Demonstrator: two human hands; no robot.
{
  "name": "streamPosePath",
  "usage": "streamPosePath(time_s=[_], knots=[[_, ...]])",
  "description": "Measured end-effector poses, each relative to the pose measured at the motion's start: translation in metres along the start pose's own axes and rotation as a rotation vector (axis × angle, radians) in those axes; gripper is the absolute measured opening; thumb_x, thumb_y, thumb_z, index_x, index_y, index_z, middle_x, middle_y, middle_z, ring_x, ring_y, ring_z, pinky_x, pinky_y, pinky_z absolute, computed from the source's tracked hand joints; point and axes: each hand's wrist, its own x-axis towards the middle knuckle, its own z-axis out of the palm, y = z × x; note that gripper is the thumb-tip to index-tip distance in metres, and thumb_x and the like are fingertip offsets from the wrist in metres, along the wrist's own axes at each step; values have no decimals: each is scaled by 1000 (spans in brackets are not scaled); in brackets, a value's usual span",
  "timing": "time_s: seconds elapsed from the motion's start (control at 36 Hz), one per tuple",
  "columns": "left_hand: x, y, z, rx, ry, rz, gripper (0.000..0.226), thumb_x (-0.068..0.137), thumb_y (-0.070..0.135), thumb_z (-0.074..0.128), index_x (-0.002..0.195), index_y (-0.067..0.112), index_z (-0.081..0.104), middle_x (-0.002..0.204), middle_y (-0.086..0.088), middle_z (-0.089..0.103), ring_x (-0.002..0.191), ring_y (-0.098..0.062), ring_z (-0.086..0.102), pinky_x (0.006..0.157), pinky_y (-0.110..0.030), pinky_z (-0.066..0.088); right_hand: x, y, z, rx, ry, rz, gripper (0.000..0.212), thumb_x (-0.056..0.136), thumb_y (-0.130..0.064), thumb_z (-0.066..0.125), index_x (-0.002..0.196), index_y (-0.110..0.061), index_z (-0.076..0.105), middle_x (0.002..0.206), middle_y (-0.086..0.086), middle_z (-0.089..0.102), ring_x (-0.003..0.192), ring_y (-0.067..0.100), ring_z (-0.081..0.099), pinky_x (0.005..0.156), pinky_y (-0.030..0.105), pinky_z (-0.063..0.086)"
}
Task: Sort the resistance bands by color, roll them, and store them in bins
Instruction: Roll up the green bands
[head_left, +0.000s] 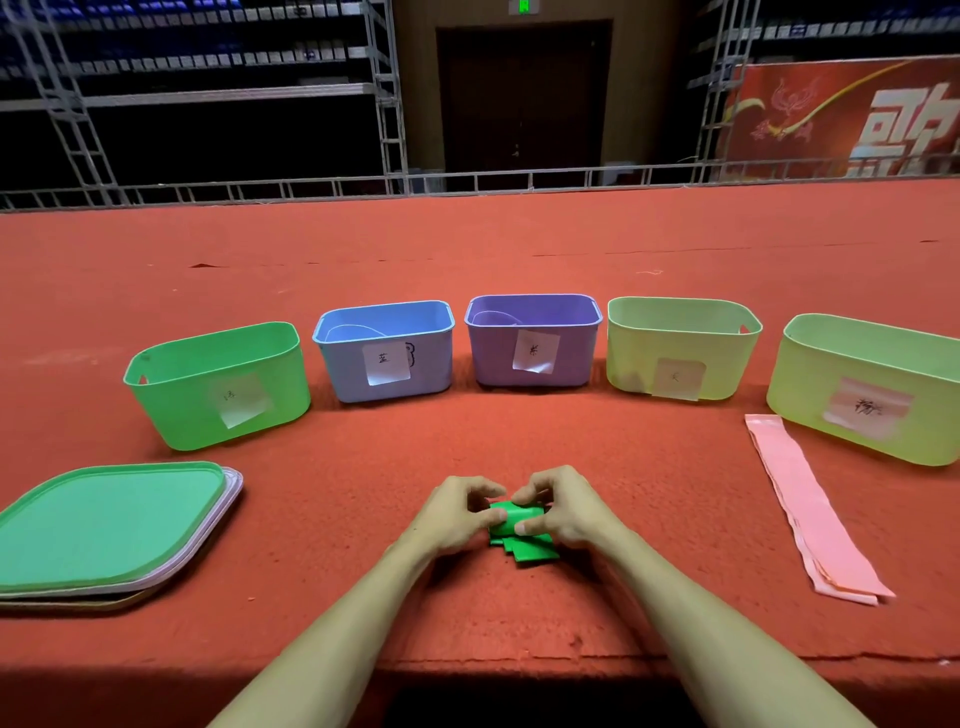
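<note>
green band (519, 525) half rolled, dead center in front of me, roll axis left-right | left hand (457, 514) and right hand (566, 512) both pinching it, one per end | green bin (218, 384) off far-left, so left hand's closer imo

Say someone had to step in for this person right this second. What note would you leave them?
Left hand and right hand: both pinch the green bands, partly rolled, in front of the person.
Pink bands: flat and unrolled, at the right.
Done: green bands gathered and the roll begun. What the bins hold cannot be seen clearly.
Left: finish the roll and drop it, most likely, in the green bin; then roll and bin the pink bands.
</note>
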Motion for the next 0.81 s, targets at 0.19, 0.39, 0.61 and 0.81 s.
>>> streamPosePath(time_s=[0.19, 0.39, 0.61, 0.81], knots=[[-5, 2, 0, -4, -35, 7, 20, 79, 18, 75, 99, 21, 74, 95, 8, 74, 88, -6, 68, 88, -31, 54, -9, -2, -1, 0, 25, -22, 34, 63, -15, 88, 69, -35, 62, 94, -6, 73, 88, 6, 67, 84, 19, 52], [-11, 9, 2, 25, -28, 30, 22, 71, 15, 82, 89, 23, 72, 82, 6, 72, 73, -5, 65, 74, -24, 53, -12, -5, -8, 22, -9, -56, 17, 71, -20, 83, 77, -31, 70, 82, -6, 72, 77, 2, 66, 75, 23, 52], [-21, 13, 7, 69, 28, 67, 33, 64, 13, 86, 91, 22, 69, 89, 11, 65, 81, -5, 61, 71, -13, 45, -18, 0, -9, -36, -98, -33, 31, 70, -26, 84, 98, -20, 75, 83, -13, 71, 75, -3, 62, 75, 20, 49], [-26, 16, 5, -30, -60, 101, 29, 68, 15, 85, 86, 25, 65, 88, 9, 66, 82, -4, 61, 81, -21, 50, -30, 4, -5, 7, -33, -43, 30, 61, -21, 90, 79, -31, 68, 83, -9, 72, 77, 3, 66, 75, 24, 53]])
